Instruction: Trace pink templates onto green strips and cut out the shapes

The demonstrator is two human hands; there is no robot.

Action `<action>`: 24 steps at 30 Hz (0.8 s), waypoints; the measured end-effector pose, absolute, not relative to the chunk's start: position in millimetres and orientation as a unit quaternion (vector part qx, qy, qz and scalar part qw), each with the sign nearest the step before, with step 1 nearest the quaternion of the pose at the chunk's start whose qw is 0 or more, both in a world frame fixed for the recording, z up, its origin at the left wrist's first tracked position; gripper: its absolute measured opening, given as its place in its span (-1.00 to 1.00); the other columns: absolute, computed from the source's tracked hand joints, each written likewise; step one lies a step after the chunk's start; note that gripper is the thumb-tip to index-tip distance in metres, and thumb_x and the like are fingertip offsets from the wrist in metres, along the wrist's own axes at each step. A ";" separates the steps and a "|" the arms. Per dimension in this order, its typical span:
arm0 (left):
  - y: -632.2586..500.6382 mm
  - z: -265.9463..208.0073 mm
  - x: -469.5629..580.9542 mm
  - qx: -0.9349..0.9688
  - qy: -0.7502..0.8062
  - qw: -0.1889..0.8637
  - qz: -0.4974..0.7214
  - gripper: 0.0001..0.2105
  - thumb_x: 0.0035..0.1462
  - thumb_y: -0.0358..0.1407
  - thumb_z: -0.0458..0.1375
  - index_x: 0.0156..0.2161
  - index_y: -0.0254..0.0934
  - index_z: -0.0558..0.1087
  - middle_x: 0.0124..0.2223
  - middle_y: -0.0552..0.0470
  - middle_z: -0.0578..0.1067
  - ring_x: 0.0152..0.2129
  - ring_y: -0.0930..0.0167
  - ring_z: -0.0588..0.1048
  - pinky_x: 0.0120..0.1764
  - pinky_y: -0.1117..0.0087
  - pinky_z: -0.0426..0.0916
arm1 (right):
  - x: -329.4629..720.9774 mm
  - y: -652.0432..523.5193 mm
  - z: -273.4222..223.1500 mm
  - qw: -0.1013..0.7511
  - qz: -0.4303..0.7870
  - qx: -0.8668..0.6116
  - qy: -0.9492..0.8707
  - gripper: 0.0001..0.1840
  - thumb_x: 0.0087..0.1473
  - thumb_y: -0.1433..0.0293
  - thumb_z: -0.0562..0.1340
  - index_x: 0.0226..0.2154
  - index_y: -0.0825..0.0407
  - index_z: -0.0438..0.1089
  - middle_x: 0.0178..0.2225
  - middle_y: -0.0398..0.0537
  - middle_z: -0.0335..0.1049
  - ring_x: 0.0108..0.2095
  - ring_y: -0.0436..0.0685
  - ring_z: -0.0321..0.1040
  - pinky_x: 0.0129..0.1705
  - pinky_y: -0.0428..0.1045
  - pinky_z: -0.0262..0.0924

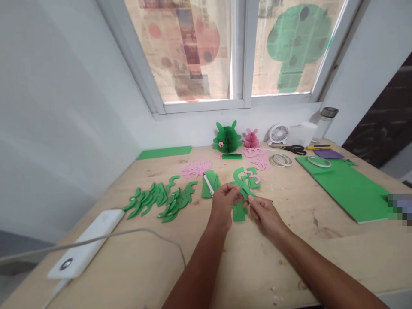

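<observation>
My left hand (224, 201) and my right hand (264, 211) meet over the middle of the wooden table, fingers closed in a pinch. Between them they hold a small green paper cutout (244, 188), partly hidden by the fingers. Beneath it lie a green paper strip (239, 212) and a curved green piece. A pink wavy cutout (253, 175) rests just beyond. Close to my left hand, a white pen (208, 184) lies across folded green paper (215, 177). Farther left are piles of scalloped green cutouts (180, 201).
Pink scraps (196, 168) lie behind the green piles. Toward the wall stand a green paper animal (228, 139), a pink one (251, 139), a small fan (278, 134) and a bottle (323, 124). Tape rolls (283, 160), scissors (298, 149), a cutter (319, 147), green sheets (350, 189) sit right; a power bank (88, 242) left.
</observation>
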State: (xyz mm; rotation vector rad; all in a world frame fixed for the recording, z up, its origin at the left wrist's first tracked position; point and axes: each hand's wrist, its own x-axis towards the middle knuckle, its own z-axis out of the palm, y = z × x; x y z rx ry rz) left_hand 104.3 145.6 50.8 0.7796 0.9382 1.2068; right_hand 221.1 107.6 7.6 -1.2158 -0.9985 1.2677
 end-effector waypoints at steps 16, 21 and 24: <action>145.1 47.7 107.6 0.334 0.412 0.655 0.538 -0.82 -0.28 -0.29 0.30 -0.56 -0.32 0.39 -0.64 0.17 0.34 -0.65 0.55 0.32 -0.45 0.47 0.29 | 222.1 110.4 3.8 0.535 0.528 -0.508 -0.421 -0.48 -0.03 -0.07 0.19 -0.53 0.08 0.36 -0.81 -0.34 -0.03 -0.75 -0.10 -0.18 -0.68 -0.11 -0.32; 144.4 49.1 107.8 0.336 0.413 0.651 0.541 -0.83 -0.27 -0.30 0.28 -0.58 -0.32 0.38 -0.64 0.16 0.33 -0.64 0.54 0.32 -0.46 0.48 0.29 | 221.5 109.8 5.4 0.537 0.531 -0.511 -0.412 -0.48 -0.05 -0.08 0.20 -0.53 0.07 0.34 -0.81 -0.35 -0.03 -0.76 -0.11 -0.19 -0.69 -0.11 -0.33; 144.7 48.5 107.4 0.338 0.414 0.651 0.539 -0.83 -0.27 -0.30 0.28 -0.58 -0.32 0.38 -0.64 0.16 0.33 -0.64 0.53 0.33 -0.45 0.46 0.30 | 221.9 109.8 6.7 0.531 0.530 -0.514 -0.416 -0.47 -0.05 -0.08 0.20 -0.53 0.07 0.35 -0.81 -0.34 -0.03 -0.76 -0.11 -0.18 -0.69 -0.11 -0.32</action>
